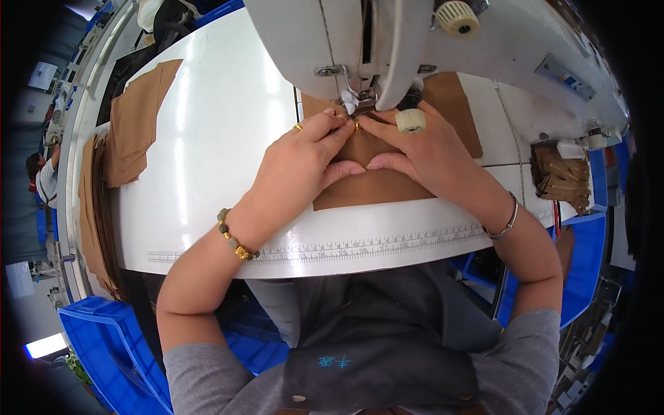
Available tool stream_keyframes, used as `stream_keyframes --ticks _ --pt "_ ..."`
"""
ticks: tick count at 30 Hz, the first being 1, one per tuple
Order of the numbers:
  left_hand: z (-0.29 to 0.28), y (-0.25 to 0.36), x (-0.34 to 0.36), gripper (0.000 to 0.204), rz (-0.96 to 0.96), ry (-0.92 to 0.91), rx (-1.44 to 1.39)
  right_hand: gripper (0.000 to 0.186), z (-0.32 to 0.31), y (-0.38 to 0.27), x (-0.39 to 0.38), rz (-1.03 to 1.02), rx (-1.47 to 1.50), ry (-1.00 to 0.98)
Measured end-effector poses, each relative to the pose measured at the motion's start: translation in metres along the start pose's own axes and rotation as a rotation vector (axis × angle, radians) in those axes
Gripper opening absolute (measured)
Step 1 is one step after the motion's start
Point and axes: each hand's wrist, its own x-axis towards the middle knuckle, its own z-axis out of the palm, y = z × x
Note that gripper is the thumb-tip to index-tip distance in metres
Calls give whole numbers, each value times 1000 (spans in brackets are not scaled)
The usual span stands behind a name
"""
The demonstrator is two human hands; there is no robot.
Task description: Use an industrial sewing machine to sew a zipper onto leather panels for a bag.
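Observation:
A flat brown piece of cloth or leather (377, 190) lies under the presser foot (360, 105) of a white sewing machine (415, 52). My left hand (304, 152) grips the piece from the left, its fingertips bunched close to the foot. From the right, my right hand (422, 149) holds it too, index finger beside the foot. Both thumbs rest on the brown material, tips almost meeting. Between the index fingertips shows a small gold-coloured thing (357, 125), too small to make out. The needle point is hidden.
Stacked brown pieces (142, 114) lie at the table's left, with a thicker pile (97, 207) beside them. A box of small brown strips (560, 173) stands at the right. A printed ruler (346, 250) runs along the front edge. Blue bins (117, 346) flank me.

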Motion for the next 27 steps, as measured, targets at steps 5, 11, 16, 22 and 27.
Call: stream_keyframes --ticks 5,11,16,22,27 --pt "1 -1 0 57 49 55 3 58 3 1 0 12 -25 -16" --pt "1 -2 -1 57 50 56 -5 59 2 1 0 3 -25 -9" --pt "0 0 1 56 32 53 12 57 3 3 1 -24 -18 41" --pt "1 3 -6 54 61 73 49 53 1 2 1 -22 -5 47" --pt "2 5 -9 27 64 140 7 43 -8 -12 -5 -50 34 -22"
